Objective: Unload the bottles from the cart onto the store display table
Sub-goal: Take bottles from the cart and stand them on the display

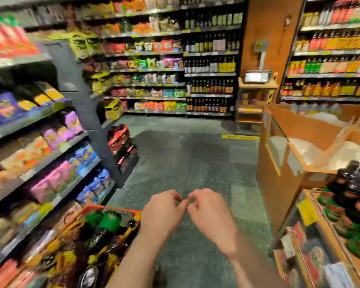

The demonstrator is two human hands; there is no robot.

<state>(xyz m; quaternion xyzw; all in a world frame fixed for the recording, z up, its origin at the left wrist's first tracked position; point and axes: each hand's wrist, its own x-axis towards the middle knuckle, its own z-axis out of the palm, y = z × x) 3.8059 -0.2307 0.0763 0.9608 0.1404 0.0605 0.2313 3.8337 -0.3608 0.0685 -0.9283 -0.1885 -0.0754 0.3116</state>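
Right now I'm between bottles, as best I can judge: neither of my hands has one, and both are held out in front of me over the grey-green floor [195,154] of the aisle. My left hand [163,213] and my right hand [211,217] sit close together, fingertips nearly meeting, with the fingers curled in. Something small and greyish seems to be caught between the tips, but the picture is smeared with motion and I can't say what it is, or even whether either hand truly pinches it. The bottles still to be unloaded [104,231] are down at my lower left, dark glass with green and yellow caps and labels, packed into the orange-rimmed cart [110,208], just beside my left forearm. The store display table [328,231] is off to my right, a wooden-edged stand where dark bottles with red and green labels [353,190] already stand grouped together. So some of the load looks placed and plenty is left. My next move, I reckon, calls for freeing my fingers, reaching down and left into the cart, closing round the neck or body of one bottle, then carrying it across to a free spot on the table without knocking those already set there. Shelves of snack packets [50,142] run along my left.
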